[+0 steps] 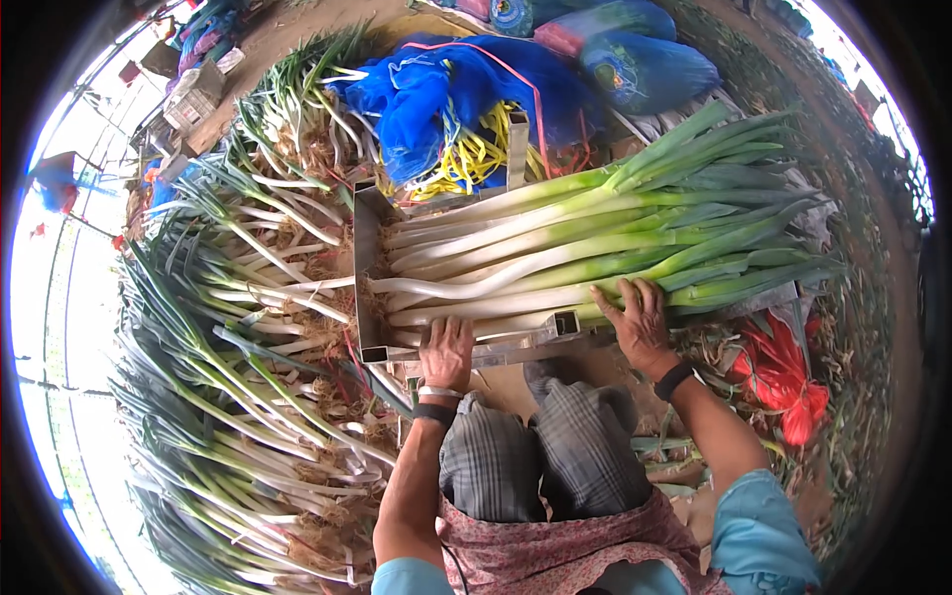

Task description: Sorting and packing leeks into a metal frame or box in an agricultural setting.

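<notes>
Blue netting point(476, 84), yellow straps point(461, 164) and stuffed bags point(650, 71) lie toward the far edge of the ground point(270, 50), crates point(194, 96) toward its far-left corner, a red bag point(796, 394) toward its right.

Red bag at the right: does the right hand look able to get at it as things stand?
Probably yes: most of the red bag lies uncovered, just outside the right forearm, though the right hand would first have to leave the leeks.
</notes>
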Demonstrator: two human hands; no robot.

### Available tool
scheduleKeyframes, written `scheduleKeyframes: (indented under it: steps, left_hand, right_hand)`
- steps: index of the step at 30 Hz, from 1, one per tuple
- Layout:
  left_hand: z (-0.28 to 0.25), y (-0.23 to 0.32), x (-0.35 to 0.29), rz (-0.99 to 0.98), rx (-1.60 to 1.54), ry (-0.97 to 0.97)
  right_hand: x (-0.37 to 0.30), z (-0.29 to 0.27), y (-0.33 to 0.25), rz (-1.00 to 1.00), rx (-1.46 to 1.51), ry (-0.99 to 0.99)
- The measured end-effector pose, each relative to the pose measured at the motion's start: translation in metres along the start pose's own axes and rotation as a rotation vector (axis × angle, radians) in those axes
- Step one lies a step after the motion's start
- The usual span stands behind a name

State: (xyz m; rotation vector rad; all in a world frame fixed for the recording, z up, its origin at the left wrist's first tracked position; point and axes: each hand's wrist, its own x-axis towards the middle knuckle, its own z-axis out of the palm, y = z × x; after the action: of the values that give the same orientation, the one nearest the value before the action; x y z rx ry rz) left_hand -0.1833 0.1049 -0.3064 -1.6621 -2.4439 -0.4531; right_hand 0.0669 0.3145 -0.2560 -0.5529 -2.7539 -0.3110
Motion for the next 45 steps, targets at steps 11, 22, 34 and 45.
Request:
scheduleKeyframes:
  steps: [11,22,34,45]
  left_hand:
    - [-0.016,-0.021,-0.012,0.061,0.039,-0.006]
    - [-0.070,-0.021,0.011,0.234,0.046,0.141]
    - [-0.149,-0.017,0.044,0.170,-0.426,0.060]
    - [-0.101,-0.027,0.047,0.047,-0.460,-0.023]
  right_hand:
    - [-0.094,-0.003,-0.050,0.441,0.719,-0.043]
    - [-0.089,0.045,-0.015,1.238,2.805,0.771]
    - [-0.019,-0.038,0.039,0.636,2.766,1.052]
    - [-0.021,-0.053,0.058,1.275,2.148,0.812]
